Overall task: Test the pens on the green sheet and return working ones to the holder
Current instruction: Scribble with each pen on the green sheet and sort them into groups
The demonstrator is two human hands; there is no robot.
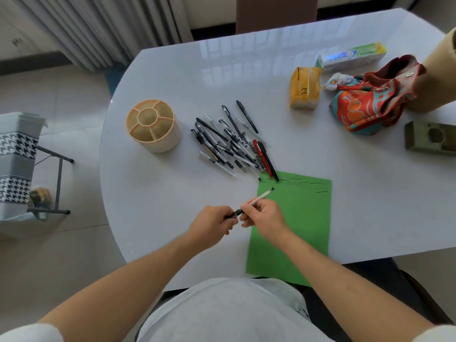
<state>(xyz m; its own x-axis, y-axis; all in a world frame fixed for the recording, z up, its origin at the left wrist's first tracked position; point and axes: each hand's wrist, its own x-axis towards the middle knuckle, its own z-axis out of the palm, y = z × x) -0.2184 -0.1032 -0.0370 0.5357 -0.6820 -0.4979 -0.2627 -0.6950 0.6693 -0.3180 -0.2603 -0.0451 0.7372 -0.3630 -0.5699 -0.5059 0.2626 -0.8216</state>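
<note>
My left hand (214,222): curled round the dark cap end of the pen, fingers folded under, held above the white table (172,77) just left of the green sheet.
My right hand (264,215): thumb and fingers pinch the clear barrel of the same pen, over the left edge of the sheet.
Pen in my hands (256,200): clear barrel with a dark tip, slanting up and to the right; the tip end hangs over the sheet's upper left corner. Whether the cap is on or partly off, I cannot tell.
Green sheet (303,218): lies flat in front of me, its near edge past the table's rim; short black strokes mark its far edge.
Pile of pens (229,141): loose on the table between the holder and the sheet, mostly black and clear, with a red pen (262,157) at the right side; the nearest tips touch the sheet's far left corner.
Pen holder (153,125): round, beige, divided into compartments, upright, left of the pile, no pens showing in it.
Far right of the table: a yellow tissue pack (304,87), a toothpaste box (351,56), a red patterned cloth bag (370,99).
</note>
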